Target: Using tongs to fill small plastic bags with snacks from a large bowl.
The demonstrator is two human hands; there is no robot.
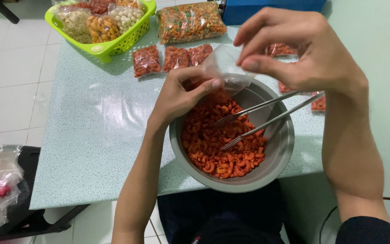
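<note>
Left hand (pixel 179 95) and right hand (pixel 301 49) pinching thin clear bag (pixel 226 65), mouth seemingly tilted down-left, over round steel bowl (pixel 278 153) of curled orange macaroni (pixel 213 144).

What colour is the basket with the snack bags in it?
The basket is bright lime green, with a slotted wall. The head view shows it at the table's far left corner.

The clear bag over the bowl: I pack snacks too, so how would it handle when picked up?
The bag looks thin and crumpled, so probably floppy and very light. The left hand and right hand both pinch it, suggesting it won't stay open alone. Its glossy film may be slippery. Over the bowl, it would likely sag once filled.
</note>
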